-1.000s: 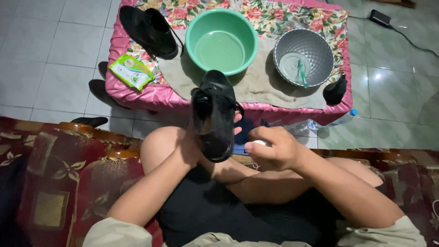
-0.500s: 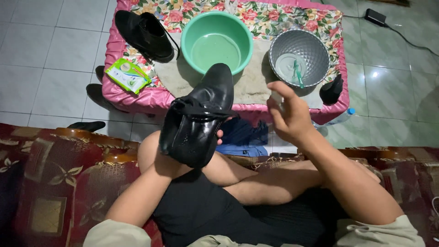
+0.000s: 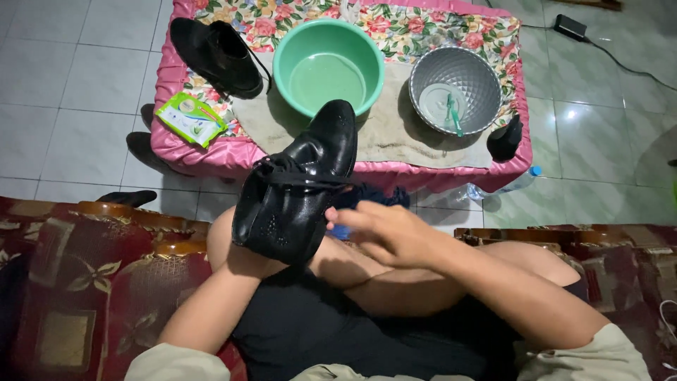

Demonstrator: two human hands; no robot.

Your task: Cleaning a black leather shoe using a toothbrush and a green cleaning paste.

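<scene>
**Black dress shoe held over the lap, right hand at its side**

Black dress shoe [image 3: 300,187]: glossy leather, laces loose across the top, toe pointing away from the person toward the low table [image 3: 211,152]. It sits raised above the person's lap, just in front of the table's near edge, toe overlapping the green basin [image 3: 328,67] in the picture.

Left hand [image 3: 243,257]: almost wholly hidden under the heel end of the shoe; the forearm runs up to it from lower left. It carries the shoe from below, but the exact grasp cannot be told.

Right hand [image 3: 388,233]: fingers bent and pointing left, fingertips touching the shoe's side near the laces. A small blue thing [image 3: 340,231] shows at the fingertips; too hidden to identify, and whether the hand grips it cannot be told.

Dark blue cloth [image 3: 377,196] lies bunched just behind the right hand, between it and the table's near edge.

On the table (pink skirt, floral cover):
- green basin, at the middle, on a beige towel [image 3: 381,130].
- second black shoe [image 3: 218,46], far left corner.
- green and white packet [image 3: 192,118], left edge, overhanging the near left corner.
- silver basket-like bowl [image 3: 455,88], right half, with a green toothbrush [image 3: 451,113] inside.
- small dark object [image 3: 506,140], near right corner; kind unclear.

Floor: clear plastic bottle [image 3: 504,185] lying by the table's near right corner.

Person is seated on a dark red patterned sofa [image 3: 77,282].
</scene>
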